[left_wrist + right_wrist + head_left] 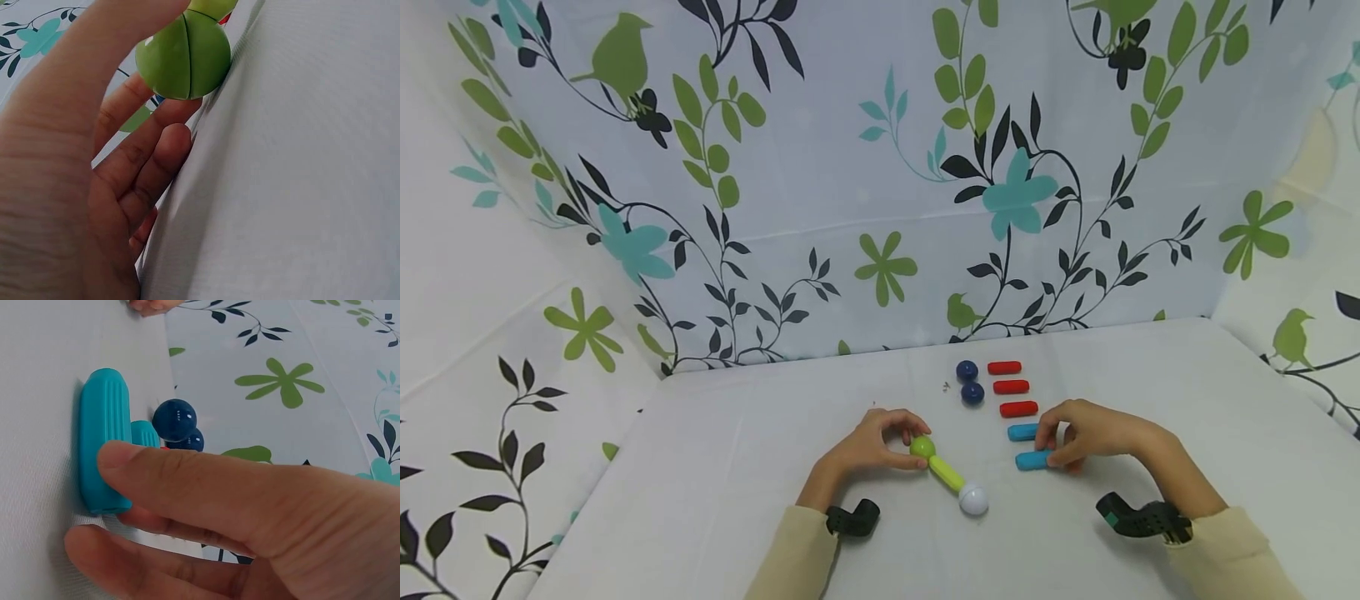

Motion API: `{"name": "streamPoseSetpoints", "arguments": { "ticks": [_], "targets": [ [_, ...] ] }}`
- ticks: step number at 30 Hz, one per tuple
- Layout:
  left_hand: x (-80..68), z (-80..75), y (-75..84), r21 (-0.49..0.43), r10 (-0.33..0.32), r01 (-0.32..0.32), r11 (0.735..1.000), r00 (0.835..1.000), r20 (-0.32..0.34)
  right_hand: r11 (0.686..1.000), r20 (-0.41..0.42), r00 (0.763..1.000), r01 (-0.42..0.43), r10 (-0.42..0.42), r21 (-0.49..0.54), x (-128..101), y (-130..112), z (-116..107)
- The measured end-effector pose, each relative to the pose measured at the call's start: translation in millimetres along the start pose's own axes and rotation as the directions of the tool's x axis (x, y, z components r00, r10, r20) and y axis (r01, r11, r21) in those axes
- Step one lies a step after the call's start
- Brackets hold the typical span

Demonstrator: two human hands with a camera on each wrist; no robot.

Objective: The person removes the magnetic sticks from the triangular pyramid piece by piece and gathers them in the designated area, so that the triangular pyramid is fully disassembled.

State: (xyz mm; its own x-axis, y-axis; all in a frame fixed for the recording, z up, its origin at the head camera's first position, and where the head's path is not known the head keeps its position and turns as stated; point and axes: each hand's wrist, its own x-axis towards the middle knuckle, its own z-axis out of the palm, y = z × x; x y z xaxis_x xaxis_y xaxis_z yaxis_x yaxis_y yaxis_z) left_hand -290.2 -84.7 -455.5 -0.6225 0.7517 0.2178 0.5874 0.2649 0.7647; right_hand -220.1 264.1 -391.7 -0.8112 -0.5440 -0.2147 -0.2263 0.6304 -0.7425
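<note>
My left hand [901, 446] pinches a green ball [922, 447] between thumb and fingers. The ball caps a yellow-green rod [947, 473] that lies on the table and ends in a white ball [973, 500]. In the left wrist view the green ball [184, 56] rests against the cloth with my fingers [156, 150] under it. My right hand [1060, 448] grips the nearer blue rod [1032, 460]. Close up, this blue rod [105, 440] lies flat on the cloth with my thumb [187, 481] on its end. A second blue rod [1022, 432] lies just beyond.
Three red rods [1004, 367] [1011, 387] [1018, 408] lie in a column behind the blue ones. Two dark blue balls [967, 371] [972, 393] sit to their left. White cloth [737, 467] covers the table, with flowered curtains [820, 192] behind and at both sides.
</note>
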Motion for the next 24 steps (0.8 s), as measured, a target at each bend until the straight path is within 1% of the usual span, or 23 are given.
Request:
{"name": "streamPoseSetpoints", "arguments": {
  "ticks": [4, 8, 11, 14, 17, 19, 22, 24],
  "targets": [
    [-0.5, 0.5, 1.5, -0.007, -0.004, 0.004, 1.000, 1.000, 0.006, 1.000, -0.005, 1.000, 0.004, -0.004, 0.007, -1, 0, 0],
    [-1.5, 2.8, 5.4, -0.017, -0.011, 0.011, 1.000, 1.000, -0.017, 1.000, -0.011, 1.000, 0.014, -0.014, 0.008, -3, 2, 0],
    [-0.3, 5.7, 7.9, -0.011, -0.001, 0.000, 1.000, 0.999, -0.045, 1.000, -0.007, 1.000, 0.015, -0.015, 0.005, -3, 3, -1],
    [2.1, 7.9, 8.9, 0.014, 0.033, -0.032, 0.999, 0.997, -0.063, 1.000, 0.002, 1.000, 0.024, -0.024, -0.001, -2, 3, -3],
    [3.6, 8.8, 10.4, 0.017, 0.058, -0.057, 0.998, 0.997, -0.054, 0.999, 0.013, 0.999, 0.052, -0.051, -0.010, -2, 4, -6],
    [4.0, 8.9, 11.6, 0.020, 0.046, -0.045, 0.999, 0.998, -0.033, 0.997, 0.019, 0.997, 0.071, -0.071, -0.018, -2, 4, -7],
    [4.0, 8.7, 12.9, 0.036, -0.008, 0.008, 0.999, 1.000, 0.011, 0.995, 0.018, 0.995, 0.100, -0.100, -0.029, -2, 5, -9],
    [3.5, 8.3, 13.5, 0.056, -0.048, 0.046, 0.997, 0.999, 0.027, 0.991, 0.003, 0.992, 0.127, -0.127, -0.036, -1, 5, -10]
  ]
}}
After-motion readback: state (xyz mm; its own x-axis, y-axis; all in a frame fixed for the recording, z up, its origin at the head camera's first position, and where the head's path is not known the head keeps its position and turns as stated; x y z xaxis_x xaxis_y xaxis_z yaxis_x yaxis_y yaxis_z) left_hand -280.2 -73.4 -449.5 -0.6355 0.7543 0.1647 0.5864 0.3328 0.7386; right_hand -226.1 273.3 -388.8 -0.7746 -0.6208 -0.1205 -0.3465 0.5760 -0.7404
